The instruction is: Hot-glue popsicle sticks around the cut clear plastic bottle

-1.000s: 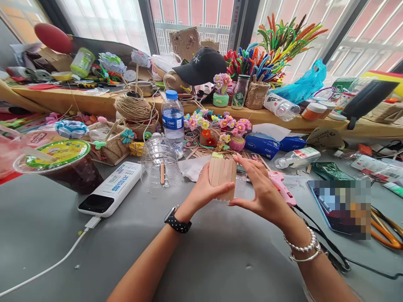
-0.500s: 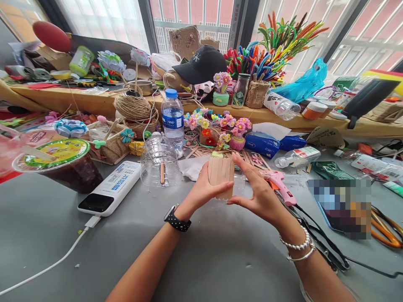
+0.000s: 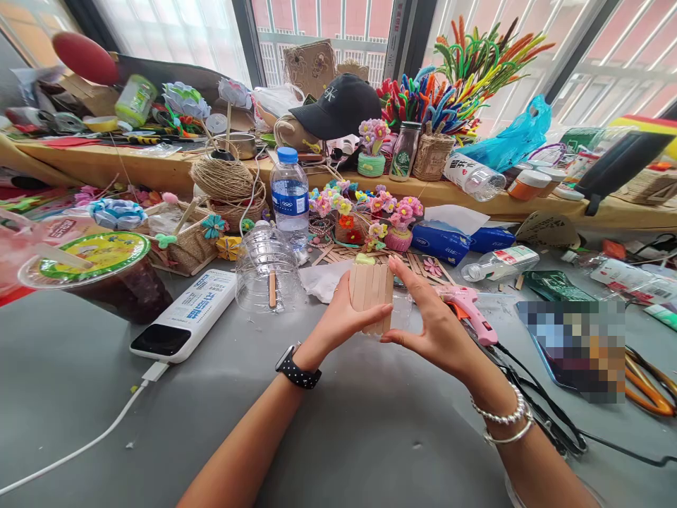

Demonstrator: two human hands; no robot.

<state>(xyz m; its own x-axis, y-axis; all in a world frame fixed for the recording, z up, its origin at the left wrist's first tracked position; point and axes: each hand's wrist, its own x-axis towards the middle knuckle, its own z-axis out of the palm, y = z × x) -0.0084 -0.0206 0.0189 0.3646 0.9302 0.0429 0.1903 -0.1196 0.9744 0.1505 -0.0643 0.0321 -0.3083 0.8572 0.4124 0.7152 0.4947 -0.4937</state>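
A panel of pale popsicle sticks (image 3: 371,286) laid side by side stands upright above the grey table. My left hand (image 3: 343,314) is closed on its left side, the thumb lying across its front. At the right side, my right hand (image 3: 436,317) has its index finger by the top corner and its thumb by the bottom corner, both seeming to touch the edge. A bit of pale green (image 3: 364,259) shows above the panel's top. What lies behind the panel, and the fingers there, are hidden. Just right of my right hand lies a pink glue gun (image 3: 473,314).
To the left are a cut clear plastic bottle (image 3: 267,271), a water bottle (image 3: 289,201), a white power bank (image 3: 185,317) and a lidded drink cup (image 3: 121,282). A phone (image 3: 560,353) and orange-handled scissors (image 3: 648,384) lie right. Behind runs a crowded wooden shelf (image 3: 338,185).
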